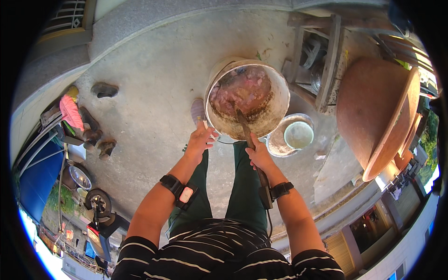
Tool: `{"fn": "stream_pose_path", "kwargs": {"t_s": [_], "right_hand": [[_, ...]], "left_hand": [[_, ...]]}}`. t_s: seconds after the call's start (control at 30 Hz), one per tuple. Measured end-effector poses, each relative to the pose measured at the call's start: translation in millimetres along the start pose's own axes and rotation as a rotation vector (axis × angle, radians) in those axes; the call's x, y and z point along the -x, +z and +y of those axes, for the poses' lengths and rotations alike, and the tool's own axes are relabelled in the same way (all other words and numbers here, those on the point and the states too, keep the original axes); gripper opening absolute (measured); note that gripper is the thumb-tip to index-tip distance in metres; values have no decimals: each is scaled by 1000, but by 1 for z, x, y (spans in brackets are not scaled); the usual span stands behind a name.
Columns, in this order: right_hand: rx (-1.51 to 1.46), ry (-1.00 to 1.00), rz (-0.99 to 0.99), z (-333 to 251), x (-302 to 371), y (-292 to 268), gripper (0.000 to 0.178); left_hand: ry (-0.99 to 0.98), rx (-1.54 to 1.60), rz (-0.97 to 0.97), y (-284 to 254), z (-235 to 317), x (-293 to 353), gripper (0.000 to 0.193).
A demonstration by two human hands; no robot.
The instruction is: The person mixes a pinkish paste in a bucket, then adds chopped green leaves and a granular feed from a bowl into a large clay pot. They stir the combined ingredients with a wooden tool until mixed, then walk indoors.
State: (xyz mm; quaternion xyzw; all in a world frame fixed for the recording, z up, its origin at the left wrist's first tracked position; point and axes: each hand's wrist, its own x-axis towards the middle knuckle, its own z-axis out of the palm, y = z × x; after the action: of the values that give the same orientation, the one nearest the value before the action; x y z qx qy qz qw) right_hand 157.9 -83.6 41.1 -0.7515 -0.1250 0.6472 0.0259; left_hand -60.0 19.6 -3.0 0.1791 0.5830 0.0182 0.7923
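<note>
A large whitish bucket (pixel 275 114) stands before me, its inside wall stained brown. Pinkish, lumpy wet stuff (pixel 247 88) lies in it. My right hand (pixel 261 156) is closed round a dark wooden stick (pixel 244 125), whose far end reaches into the pinkish stuff. The stick's near part runs back along my right forearm. Beside the bucket's near left rim, my left hand (pixel 201 141) has its fingers apart. Nothing clear shows in it, and I cannot tell whether a fingertip touches the rim.
Right of the bucket, a pale green bowl (pixel 298 135) sits in a wider stained basin (pixel 276 140). Beyond are a wooden frame (pixel 329 63) and a big reddish-brown clay vessel (pixel 368 107). Shoes (pixel 104 90) lie at left on the concrete floor (pixel 154 88). A motorbike (pixel 100 238) stands nearby.
</note>
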Motion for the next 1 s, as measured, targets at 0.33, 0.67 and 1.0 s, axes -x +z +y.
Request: {"fn": "stream_pose_path", "kwargs": {"t_s": [0.33, 0.67, 1.0], "right_hand": [[720, -367, 319, -25, -70, -6, 70], [603, -140, 290, 1, -59, -39, 69], [62, -99, 24, 11, 17, -4, 73]], "left_hand": [[12, -16, -4, 5, 5, 8, 37], [14, -43, 11, 9, 3, 8, 34], [36, -89, 23, 15, 7, 12, 30]]}}
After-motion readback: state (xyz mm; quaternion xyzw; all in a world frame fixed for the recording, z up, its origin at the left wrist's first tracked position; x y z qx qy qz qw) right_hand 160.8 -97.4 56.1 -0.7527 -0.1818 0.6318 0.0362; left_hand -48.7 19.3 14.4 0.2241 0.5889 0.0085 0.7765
